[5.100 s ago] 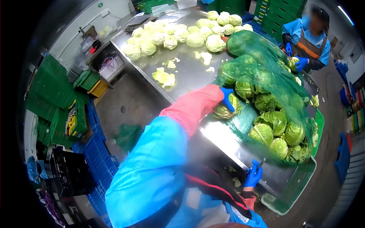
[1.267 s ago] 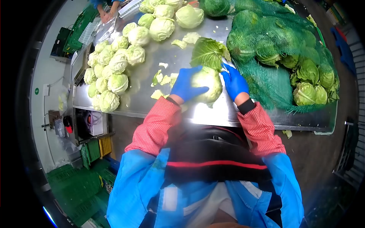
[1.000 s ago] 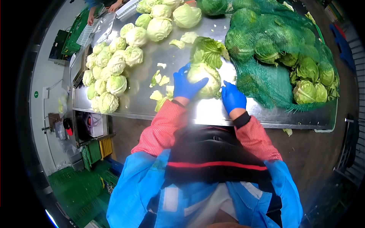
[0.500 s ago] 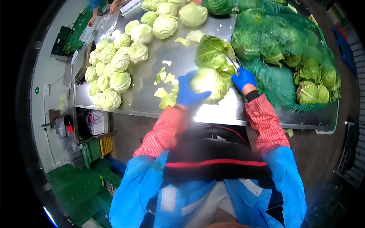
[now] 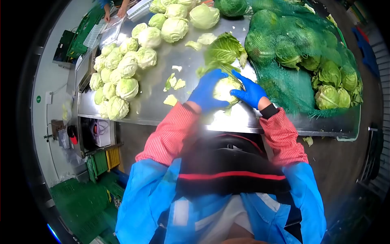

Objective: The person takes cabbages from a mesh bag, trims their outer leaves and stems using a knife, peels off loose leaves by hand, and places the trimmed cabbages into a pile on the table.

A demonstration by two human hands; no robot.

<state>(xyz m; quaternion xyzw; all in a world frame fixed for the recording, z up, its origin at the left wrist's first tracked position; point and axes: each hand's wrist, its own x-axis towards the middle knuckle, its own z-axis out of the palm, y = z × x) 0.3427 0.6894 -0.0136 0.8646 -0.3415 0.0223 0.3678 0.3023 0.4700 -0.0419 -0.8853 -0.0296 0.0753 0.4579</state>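
A pale green cabbage point(image 5: 226, 89) rests on the steel table in front of me, its outer leaves partly off. My left hand point(image 5: 208, 91), in a blue glove, curves around its left side. My right hand point(image 5: 252, 92), also gloved, has its fingers against the right side of the head. A thin dark blade, which looks like a knife point(image 5: 243, 85), shows between the right hand's fingers; its handle is hidden in the palm. Loose dark green outer leaves point(image 5: 226, 49) lie just beyond the cabbage.
Trimmed cabbages point(image 5: 127, 67) are grouped on the left. A green net sack point(image 5: 284, 77) with untrimmed cabbages point(image 5: 327, 96) lies at right. Leaf scraps point(image 5: 171, 100) dot the steel table point(image 5: 154, 110). Another person's hands point(image 5: 121, 12) show at the far left, near plastic bags.
Both hands have closed in around the cabbage, the right moving left onto it. The head now shows smaller and more covered, with the loose green leaves lying beyond it.
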